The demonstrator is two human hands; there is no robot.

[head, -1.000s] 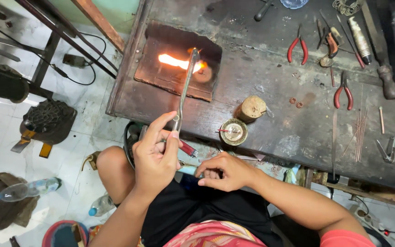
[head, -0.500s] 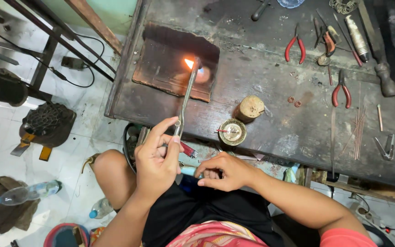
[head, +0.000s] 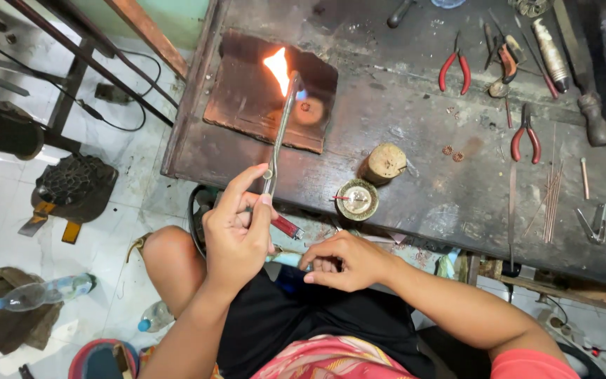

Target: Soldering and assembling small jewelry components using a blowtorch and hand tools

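Observation:
My left hand grips a thin metal torch that points away from me over a scorched brick slab. An orange flame burns at its tip, beside a small ring-shaped piece lying on the slab. My right hand rests low at the bench's near edge with its fingers curled; whether they pinch anything is hidden. A red lighter lies just under the left hand.
On the dark workbench stand a wooden stump and a round brass dish. Red-handled pliers, more pliers, rods and tweezers lie to the right. A plastic bottle lies on the tiled floor at left.
The flame has shrunk from a long sideways streak to a short upright tongue. The view has shifted a little; both hands stay in about the same place.

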